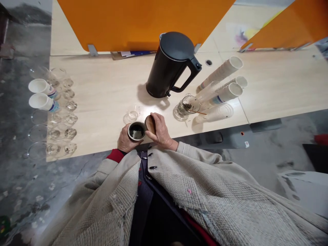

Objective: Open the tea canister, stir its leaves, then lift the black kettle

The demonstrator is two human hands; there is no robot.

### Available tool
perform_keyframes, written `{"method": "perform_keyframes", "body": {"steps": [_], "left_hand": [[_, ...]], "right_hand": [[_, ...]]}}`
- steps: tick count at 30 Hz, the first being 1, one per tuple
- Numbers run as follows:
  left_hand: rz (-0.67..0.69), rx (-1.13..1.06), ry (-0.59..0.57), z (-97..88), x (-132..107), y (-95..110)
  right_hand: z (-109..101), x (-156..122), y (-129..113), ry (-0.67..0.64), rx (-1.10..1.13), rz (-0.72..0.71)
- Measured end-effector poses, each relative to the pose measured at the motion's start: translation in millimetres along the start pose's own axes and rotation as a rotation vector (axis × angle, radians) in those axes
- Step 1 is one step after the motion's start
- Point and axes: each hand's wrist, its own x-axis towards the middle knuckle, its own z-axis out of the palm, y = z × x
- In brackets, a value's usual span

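My left hand (124, 140) is wrapped round a small round canister (136, 131) with dark tea leaves inside, held at the near edge of the pale wooden table (102, 92). My right hand (160, 131) grips its brown wooden lid (150, 124), tilted just to the right of the canister's mouth. A small clear glass dish (133, 115) sits right behind the canister. A black electric kettle (170, 65) stands farther back. To the right is a glass cup with a strainer (189, 105) holding some tea leaves.
Stacks of paper cups (222, 85) lie on their sides right of the kettle. Two paper cups (41, 94) and several clear plastic cups (60, 112) lie along the table's left edge. Orange divider panels (138, 20) stand at the back. Grey floor surrounds the table.
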Motion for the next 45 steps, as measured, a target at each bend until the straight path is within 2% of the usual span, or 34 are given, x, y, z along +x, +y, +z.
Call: {"method": "perform_keyframes", "body": {"steps": [4, 8, 11, 14, 17, 22, 25, 27, 31, 35, 38, 42, 45], "left_hand": [[-0.028, 0.030, 0.011, -0.5, -2.0, -3.0], [-0.042, 0.033, 0.011, 2.4, -1.4, -6.0], [-0.030, 0.027, 0.027, 3.0, -1.6, -7.9], [-0.006, 0.013, 0.040, 2.3, -1.6, -9.9], [-0.013, 0.014, 0.027, 1.6, -0.5, -11.2], [-0.040, 0.015, 0.020, 2.7, 2.3, -10.6], [-0.035, 0.013, 0.026, 3.7, 3.8, -10.3], [-0.036, 0.011, 0.026, 3.6, 4.6, -9.8], [-0.051, 0.030, 0.015, 2.5, 4.7, -7.6], [-0.083, 0.071, -0.002, 2.3, 2.8, -6.2], [-0.074, 0.078, -0.011, 2.6, 1.6, -7.7], [-0.033, 0.065, -0.013, 3.1, 0.6, -9.6], [-0.028, 0.067, -0.018, 3.8, 0.1, -10.6]], "right_hand": [[7.8, -4.3, 36.9, 0.029, -0.107, 0.141], [23.0, -0.5, 65.5, -0.007, -0.206, 0.233], [25.5, 1.8, 71.7, -0.070, -0.250, 0.238], [12.9, -6.0, 69.6, -0.073, -0.234, 0.216], [-11.1, -27.7, 66.6, 0.060, -0.103, 0.273], [-49.9, -61.2, 72.8, 0.447, 0.376, 0.712], [-66.3, -57.7, 83.5, 0.651, 0.628, 0.836], [-76.1, -47.8, 91.3, 0.750, 0.726, 0.846], [-92.7, -26.5, 104.8, 0.848, 0.813, 0.835], [-97.2, -14.0, 112.1, 0.925, 0.742, 0.822], [-95.3, -12.2, 111.7, 0.921, 0.634, 0.756], [-102.1, -18.2, 94.0, 0.909, 0.461, 0.596], [-116.4, -20.6, 61.6, 0.940, 0.319, 0.430]]}}
